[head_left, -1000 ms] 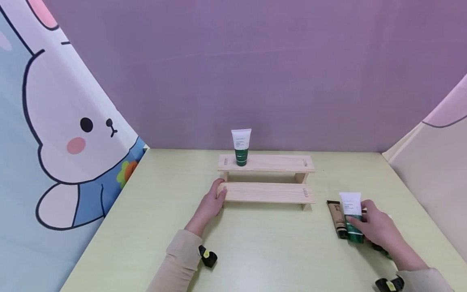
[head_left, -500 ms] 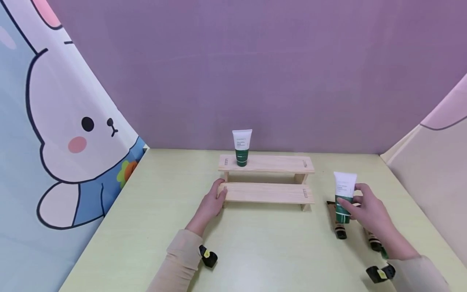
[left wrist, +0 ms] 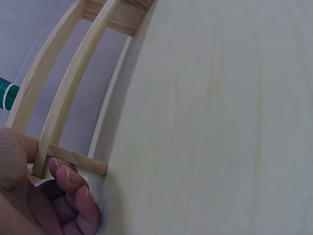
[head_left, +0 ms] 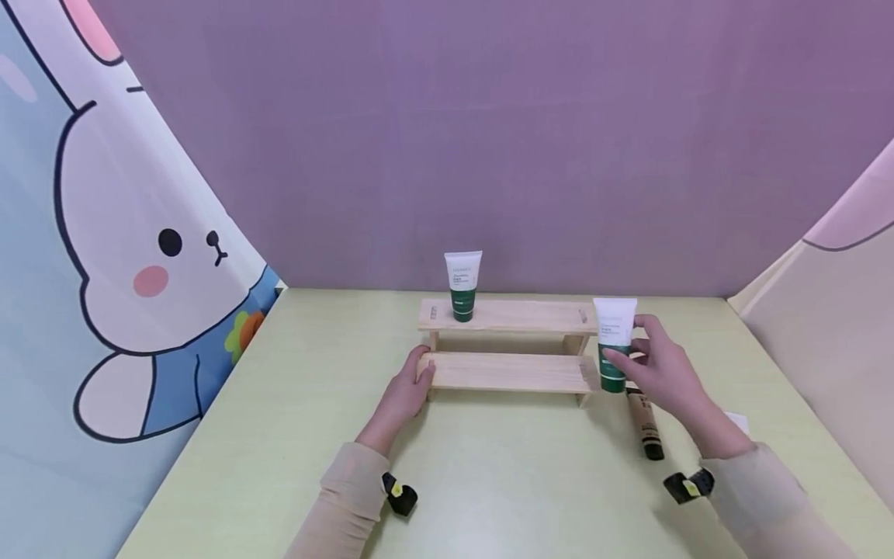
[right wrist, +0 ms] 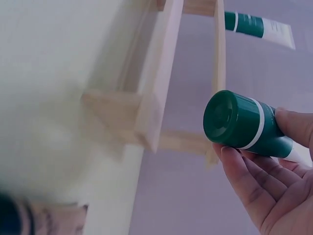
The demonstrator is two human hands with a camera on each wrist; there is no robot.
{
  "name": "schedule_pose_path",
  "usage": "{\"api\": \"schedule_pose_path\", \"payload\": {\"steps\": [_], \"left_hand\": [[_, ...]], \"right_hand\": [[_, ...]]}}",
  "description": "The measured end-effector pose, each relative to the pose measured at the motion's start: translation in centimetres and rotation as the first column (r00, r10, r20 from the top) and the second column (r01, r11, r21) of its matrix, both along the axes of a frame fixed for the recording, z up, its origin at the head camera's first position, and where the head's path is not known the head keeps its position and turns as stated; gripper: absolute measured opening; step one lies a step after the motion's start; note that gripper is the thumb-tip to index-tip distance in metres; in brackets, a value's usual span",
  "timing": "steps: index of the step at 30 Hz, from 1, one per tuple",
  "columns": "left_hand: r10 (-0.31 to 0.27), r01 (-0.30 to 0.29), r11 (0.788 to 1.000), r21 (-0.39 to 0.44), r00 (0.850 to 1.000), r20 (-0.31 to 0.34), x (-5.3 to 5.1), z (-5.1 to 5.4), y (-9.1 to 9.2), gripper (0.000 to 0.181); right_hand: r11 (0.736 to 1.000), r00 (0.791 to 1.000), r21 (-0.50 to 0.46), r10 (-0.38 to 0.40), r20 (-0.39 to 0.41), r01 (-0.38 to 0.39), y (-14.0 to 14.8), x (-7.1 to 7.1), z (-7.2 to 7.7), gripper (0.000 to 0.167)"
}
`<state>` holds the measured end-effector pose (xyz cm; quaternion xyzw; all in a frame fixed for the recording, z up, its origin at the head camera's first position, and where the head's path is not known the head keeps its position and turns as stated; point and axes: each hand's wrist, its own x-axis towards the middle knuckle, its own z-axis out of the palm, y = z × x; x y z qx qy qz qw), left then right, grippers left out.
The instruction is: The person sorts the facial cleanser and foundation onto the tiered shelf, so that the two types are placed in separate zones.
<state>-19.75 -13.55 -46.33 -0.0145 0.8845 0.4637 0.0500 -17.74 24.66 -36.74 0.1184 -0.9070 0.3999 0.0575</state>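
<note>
A two-step wooden rack (head_left: pixel 513 371) stands on the table. My left hand (head_left: pixel 405 392) grips the left end of its lower step; in the left wrist view its thumb and curled fingers (left wrist: pixel 73 183) sit around that end. One white and green cosmetic tube (head_left: pixel 462 283) stands upright on the upper step, near the left. My right hand (head_left: pixel 667 369) pinches a second white and green tube (head_left: pixel 615 334), held upright with its green cap down, just off the rack's right end. In the right wrist view this tube's cap (right wrist: pixel 222 117) faces the camera, apart from the rack.
A brown tube with a black cap (head_left: pixel 646 423) lies on the table (head_left: pixel 531 481) below the right hand. Part of something white (head_left: pixel 736 421) shows beside the right forearm. A purple backdrop (head_left: pixel 489 140) rises behind the table, and a rabbit-print cloth (head_left: pixel 154 256) hangs at the left.
My right hand has lifted the second white and green tube off the table and carried it left and away from me, to the rack's right end. The left hand stays on the rack.
</note>
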Motion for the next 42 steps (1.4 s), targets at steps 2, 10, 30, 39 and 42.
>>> {"api": "schedule_pose_path", "payload": {"steps": [2,10,30,39,42], "left_hand": [[0.001,-0.001,1.0,-0.007,1.0,-0.002,0.0,0.0,0.0,0.043],[0.007,-0.008,0.999,-0.038,1.0,-0.018,0.0,0.5,0.0,0.043],[-0.005,0.005,1.0,0.019,1.0,0.014,0.6,-0.3,0.1,0.045],[0.012,-0.013,1.0,-0.002,1.0,-0.021,0.4,0.4,-0.3,0.044],[-0.006,0.006,1.0,0.006,1.0,-0.009,0.3,0.1,-0.1,0.044]], "right_hand": [[1.0,1.0,-0.016,0.021,-0.003,-0.021,-0.9,-0.4,0.3,0.054],[0.99,0.995,-0.105,0.098,-0.005,-0.098,-4.3,-2.8,1.2,0.055],[0.975,0.992,-0.193,0.093,-0.087,-0.108,-12.5,-8.9,0.3,0.052],[0.973,0.988,-0.183,0.121,-0.094,-0.137,-12.7,-9.4,-0.1,0.05],[0.975,0.992,-0.187,0.105,-0.064,-0.115,-12.4,-9.3,-0.6,0.049]]}}
